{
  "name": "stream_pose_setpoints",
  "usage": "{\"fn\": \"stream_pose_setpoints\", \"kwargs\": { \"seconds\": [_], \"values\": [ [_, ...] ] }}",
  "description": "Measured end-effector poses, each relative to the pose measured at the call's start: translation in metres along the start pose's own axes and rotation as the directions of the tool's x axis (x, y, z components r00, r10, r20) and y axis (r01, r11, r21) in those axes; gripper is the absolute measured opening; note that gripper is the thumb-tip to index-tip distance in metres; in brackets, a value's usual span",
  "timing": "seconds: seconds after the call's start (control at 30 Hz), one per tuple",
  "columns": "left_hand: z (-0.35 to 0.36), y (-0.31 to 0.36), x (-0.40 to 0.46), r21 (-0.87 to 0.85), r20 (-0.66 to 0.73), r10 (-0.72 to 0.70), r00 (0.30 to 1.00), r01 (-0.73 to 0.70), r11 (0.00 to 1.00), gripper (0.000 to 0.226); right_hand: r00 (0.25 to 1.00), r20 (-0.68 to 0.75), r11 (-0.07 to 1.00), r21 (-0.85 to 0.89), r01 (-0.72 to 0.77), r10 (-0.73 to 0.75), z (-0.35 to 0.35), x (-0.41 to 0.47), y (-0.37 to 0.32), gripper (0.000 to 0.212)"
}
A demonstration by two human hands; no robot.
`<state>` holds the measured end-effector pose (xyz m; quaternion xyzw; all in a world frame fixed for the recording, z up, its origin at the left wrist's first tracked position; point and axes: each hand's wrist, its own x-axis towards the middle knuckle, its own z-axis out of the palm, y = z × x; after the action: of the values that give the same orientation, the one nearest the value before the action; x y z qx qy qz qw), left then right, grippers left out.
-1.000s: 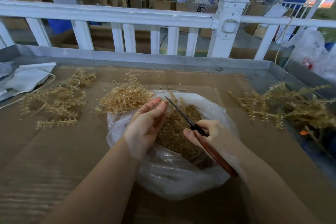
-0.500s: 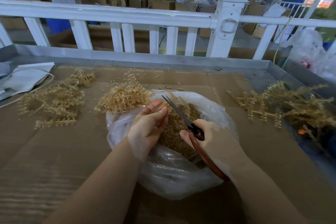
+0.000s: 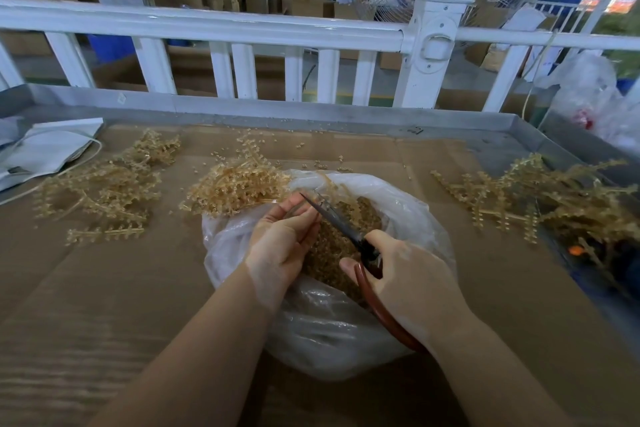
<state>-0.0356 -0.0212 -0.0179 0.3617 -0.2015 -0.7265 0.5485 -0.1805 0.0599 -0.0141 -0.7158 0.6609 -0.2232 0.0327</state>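
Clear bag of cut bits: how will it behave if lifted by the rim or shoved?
Likely floppy: the plastic bag is thin, wrinkled film slumped on the cardboard. Probably bottom-heavy, since loose amber pieces fill it; they may shift or spill through the open mouth. A push would likely deform it rather than slide it.

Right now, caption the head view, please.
Right hand with scissors trims a plastic strip held by left hand over bag.
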Motion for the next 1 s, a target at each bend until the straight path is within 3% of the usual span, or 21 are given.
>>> {"fn": "stream_pose_setpoints", "kwargs": {
  "seconds": [0.23,0.47,1.0],
  "values": [
    [0.001,-0.003,-0.001,0.046,-0.007,0.065,0.998,-0.065,0.997,0.028,1.000,-0.001,1.000,0.009,-0.003,0.003,0.004,0.003,-0.005,0.034],
    [-0.001,-0.004,-0.002,0.078,-0.005,0.078,0.997,-0.077,0.994,0.028,0.997,0.072,0.991,0.125,-0.049,0.040,0.000,0.005,-0.003,0.031],
    [-0.001,-0.011,0.003,0.179,-0.024,0.136,0.990,-0.130,0.975,0.027,0.998,0.050,0.996,0.078,-0.040,0.036,0.010,0.007,0.003,0.038]
  ]
}}
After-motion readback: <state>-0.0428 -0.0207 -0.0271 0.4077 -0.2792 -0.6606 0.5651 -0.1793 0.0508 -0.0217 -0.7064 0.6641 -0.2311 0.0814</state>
